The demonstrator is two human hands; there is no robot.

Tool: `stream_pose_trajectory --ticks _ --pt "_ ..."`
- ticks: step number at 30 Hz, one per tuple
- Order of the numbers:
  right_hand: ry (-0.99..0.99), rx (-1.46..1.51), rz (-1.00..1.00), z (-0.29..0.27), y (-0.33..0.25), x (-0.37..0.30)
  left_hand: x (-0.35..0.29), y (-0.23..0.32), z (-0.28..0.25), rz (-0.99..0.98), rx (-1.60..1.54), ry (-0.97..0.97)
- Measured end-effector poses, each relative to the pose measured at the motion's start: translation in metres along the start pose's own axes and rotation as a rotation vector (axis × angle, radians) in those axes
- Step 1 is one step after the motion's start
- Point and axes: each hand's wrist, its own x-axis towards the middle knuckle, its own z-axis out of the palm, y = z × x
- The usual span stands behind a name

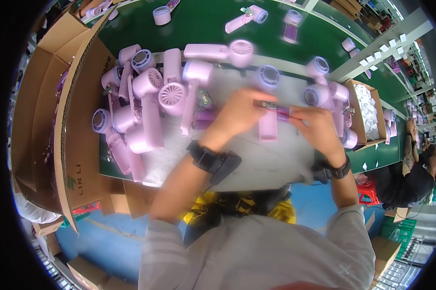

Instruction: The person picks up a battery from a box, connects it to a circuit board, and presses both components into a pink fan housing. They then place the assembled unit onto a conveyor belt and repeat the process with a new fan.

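Note:
My left hand point(242, 112) pinches a small green circuit board point(266, 104) above the middle of the grey work mat. The fingers of my right hand point(318, 126) are closed on a slim purple part point(282, 112), perhaps a battery, beside the board. Below both hands lies a pink handheld fan with an open handle shell point(268, 129); its round head point(267, 76) points away from me. Motion blurs the fingertips, so the exact contact is hard to see. Another purple cylinder point(206, 119) rests near my left wrist, partly hidden by it.
Several pink fans point(152, 94) are heaped on the left of the mat point(218, 166), several more point(319, 92) on the right. A large open cardboard box point(78, 125) stands left. At right sits a small box of white pieces point(369, 113). More fans lie on the green belt point(198, 26).

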Motion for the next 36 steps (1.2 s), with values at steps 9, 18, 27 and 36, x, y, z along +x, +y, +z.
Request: stream_pose_trajectory --ticks 9,18,27,36 --pt "-0.081 -0.094 0.059 -0.002 -0.014 -0.001 0.0 -0.002 0.001 0.023 0.081 -0.005" --pt "-0.193 -0.104 0.059 -0.008 -0.009 0.013 0.001 0.005 -0.009 -0.009 0.078 -0.041" --pt "0.373 -0.499 0.598 -0.13 0.07 -0.038 0.003 -0.006 -0.002 0.045 0.045 -0.009" --pt "-0.044 -0.059 0.06 -0.019 -0.023 0.001 0.004 -0.01 0.0 0.051 0.051 -0.017"
